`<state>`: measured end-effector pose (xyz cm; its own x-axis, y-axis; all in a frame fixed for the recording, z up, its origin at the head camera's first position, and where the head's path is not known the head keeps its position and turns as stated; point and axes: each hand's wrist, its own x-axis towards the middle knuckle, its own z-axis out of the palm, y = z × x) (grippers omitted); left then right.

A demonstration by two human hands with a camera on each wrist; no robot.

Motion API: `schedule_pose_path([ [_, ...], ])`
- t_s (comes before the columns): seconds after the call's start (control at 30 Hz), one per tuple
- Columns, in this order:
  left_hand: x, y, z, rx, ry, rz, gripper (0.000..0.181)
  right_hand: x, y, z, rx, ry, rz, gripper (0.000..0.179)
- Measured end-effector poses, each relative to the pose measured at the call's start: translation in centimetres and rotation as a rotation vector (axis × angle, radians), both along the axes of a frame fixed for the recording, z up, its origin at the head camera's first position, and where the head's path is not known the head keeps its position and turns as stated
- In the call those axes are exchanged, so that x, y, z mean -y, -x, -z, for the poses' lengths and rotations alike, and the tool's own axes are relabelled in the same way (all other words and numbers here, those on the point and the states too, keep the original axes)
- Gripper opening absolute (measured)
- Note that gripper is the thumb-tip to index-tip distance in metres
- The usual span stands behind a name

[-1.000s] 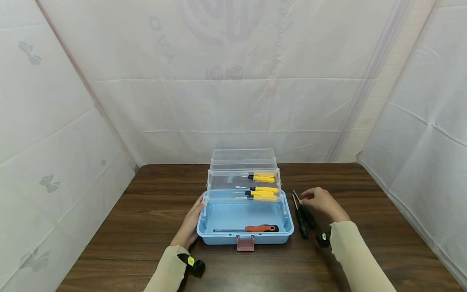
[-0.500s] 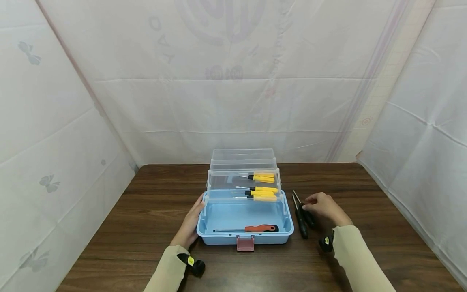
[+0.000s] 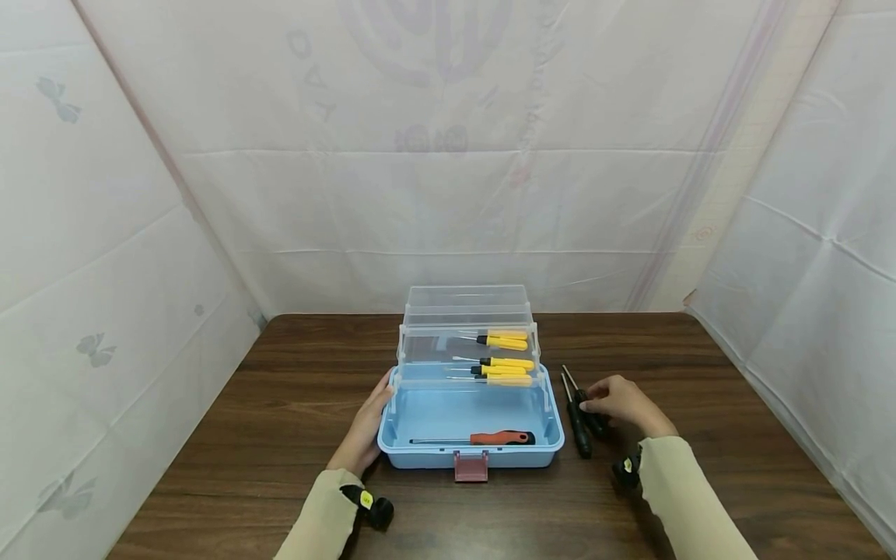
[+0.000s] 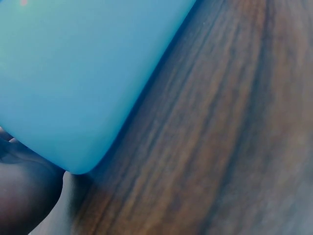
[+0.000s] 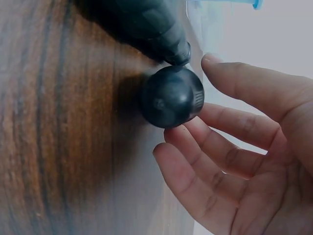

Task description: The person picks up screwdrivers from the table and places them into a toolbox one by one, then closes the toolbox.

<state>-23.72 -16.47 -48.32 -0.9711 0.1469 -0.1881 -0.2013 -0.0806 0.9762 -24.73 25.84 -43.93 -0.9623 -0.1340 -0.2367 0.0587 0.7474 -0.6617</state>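
The blue box (image 3: 448,410) holds a red screwdriver (image 3: 498,439); its clear trays (image 3: 428,342) hold yellow screwdrivers (image 3: 512,364), number unclear. Left hand (image 3: 365,432), partly hidden, lies straight-fingered against it; right hand (image 3: 623,402) grips a black screwdriver (image 5: 168,98).

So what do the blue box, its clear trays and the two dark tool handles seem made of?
Blue box: probably moulded plastic, smooth and softly glossy with rounded corners. Clear trays: likely transparent plastic, since yellow handles show through. Dark handles: plastic or hard rubber, I can't tell which; one rounded end shines.
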Motion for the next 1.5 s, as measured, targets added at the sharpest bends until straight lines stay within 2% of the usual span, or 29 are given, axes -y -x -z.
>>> schedule_pose_path([
  [0.5, 0.07, 0.04, 0.00, 0.001, -0.006, 0.006, 0.054, 0.26, -0.29, 0.14, 0.037, 0.006, 0.036, 0.039],
  [1.5, 0.20, 0.11, 0.22, -0.006, -0.010, 0.000, 0.055, 0.27, -0.47, 0.82, -0.005, 0.016, 0.065, 0.037],
])
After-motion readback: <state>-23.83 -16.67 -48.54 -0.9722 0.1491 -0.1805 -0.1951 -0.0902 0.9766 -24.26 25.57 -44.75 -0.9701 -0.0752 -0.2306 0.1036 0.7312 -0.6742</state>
